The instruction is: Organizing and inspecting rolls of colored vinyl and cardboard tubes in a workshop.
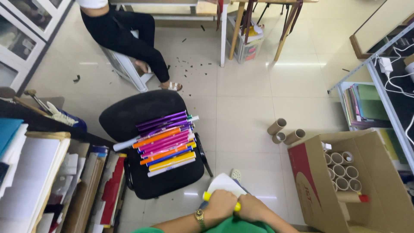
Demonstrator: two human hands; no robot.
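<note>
Pale floor tiles surround a black chair (pixel 129 114) stacked with coloured rolls (pixel 166 144). Low in view, the left hand (pixel 221 206) and right hand (pixel 252 208) clasp a yellow roll (pixel 207 196), fingers curled tight; wrapping its white sheet (pixel 224 183) evenly needs steady, matched pressure.

There is one view only, from the camera on my head, so nothing is shared with a second one. It looks steeply down, nearly straight at the tiled floor (pixel 250 108). My left hand (pixel 220 206) and right hand (pixel 254 208) sit at the very bottom edge, close under the lens. The black chair (pixel 129 112) lies just beyond my grip and to its left, the cardboard box (pixel 315 181) to its right. Farther ahead, at the top edge, a seated person's legs (pixel 129 39) appear small and distant.
</note>
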